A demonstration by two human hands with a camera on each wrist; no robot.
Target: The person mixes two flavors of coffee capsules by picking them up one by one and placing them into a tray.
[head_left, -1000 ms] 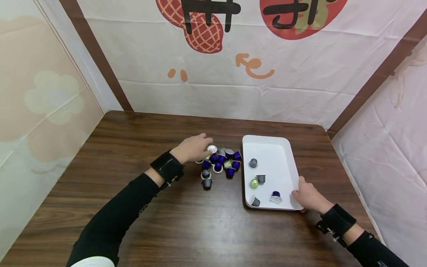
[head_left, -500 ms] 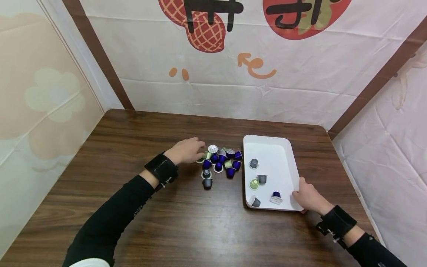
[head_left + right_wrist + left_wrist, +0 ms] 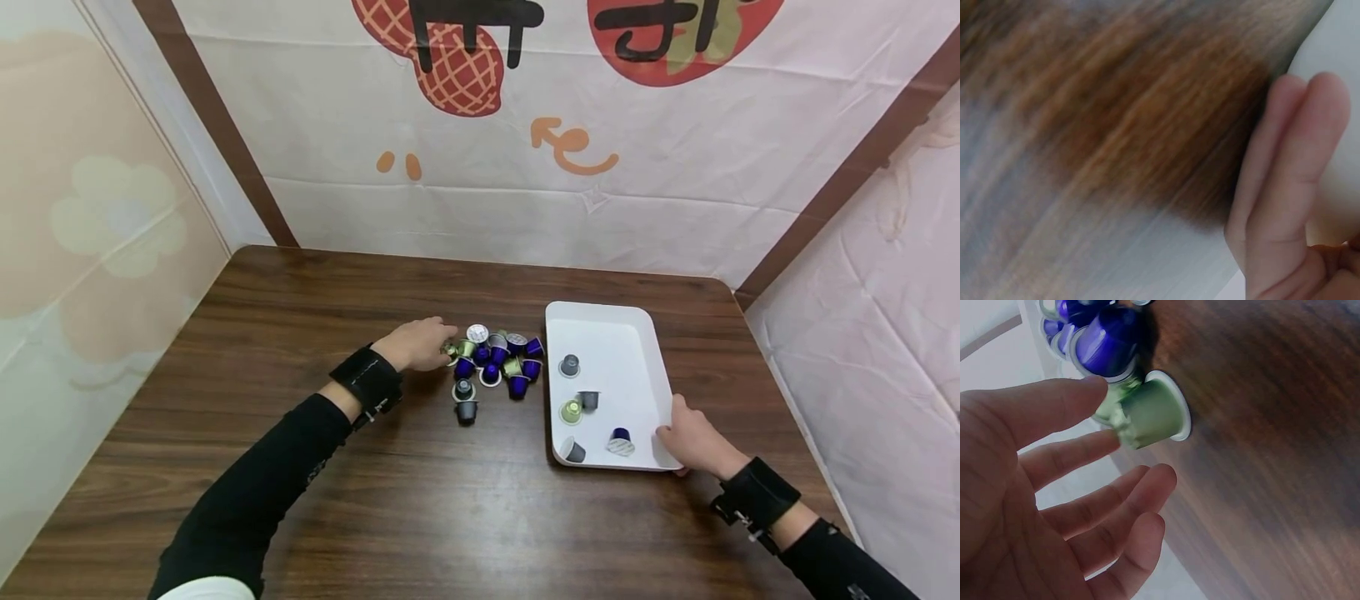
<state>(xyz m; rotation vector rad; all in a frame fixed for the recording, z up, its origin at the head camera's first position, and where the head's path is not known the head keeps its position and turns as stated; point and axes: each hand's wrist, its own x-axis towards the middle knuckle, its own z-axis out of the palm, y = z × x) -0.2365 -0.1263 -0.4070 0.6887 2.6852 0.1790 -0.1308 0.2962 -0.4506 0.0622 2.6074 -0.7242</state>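
Coffee capsules in blue, green and grey lie in a cluster on the table. My left hand is at the cluster's left side, thumb and index fingertips right at the base of a green capsule lying on its side. Its other fingers are loosely spread in the left wrist view. A blue capsule lies just beyond the thumb. On the right, my right hand holds the near right corner of a white tray, thumb over the rim. Its fingers lie along the tray's outside in the right wrist view.
Inside the tray are several capsules, among them a green one and a blue one. Two dark grey capsules sit at the cluster's near edge. A printed cloth wall stands behind the brown table.
My left hand has drawn back left from the top of the cluster and lowered toward the green capsule at its left edge. The right hand and the tray have stayed in place.
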